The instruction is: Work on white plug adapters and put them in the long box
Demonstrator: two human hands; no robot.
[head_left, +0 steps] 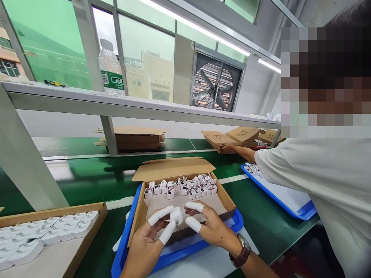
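My left hand (pixel 147 241) pinches a small white plastic housing (pixel 176 217) between its thumb and index finger, both in white finger cots. To the right of it, my right hand (pixel 210 224) holds nothing, its cotted thumb and index finger apart and pointing toward the housing. Beneath both hands is an open cardboard box (pixel 135 216), resting in a blue tray (pixel 124 247). Rows of small white housings with thin wires (pixel 193 187) fill the box's far part. Its near side is partly hidden by my hands.
On the left, a cardboard box (pixel 87 247) holds several white parts. Stacked cartons (pixel 139 137) stand behind. At right, a co-worker in a white shirt (pixel 295 166) reaches toward flat cartons (pixel 217 139), beside another blue tray (pixel 304 212). A plastic bottle (pixel 111 69) stands on the shelf (pixel 174 110).
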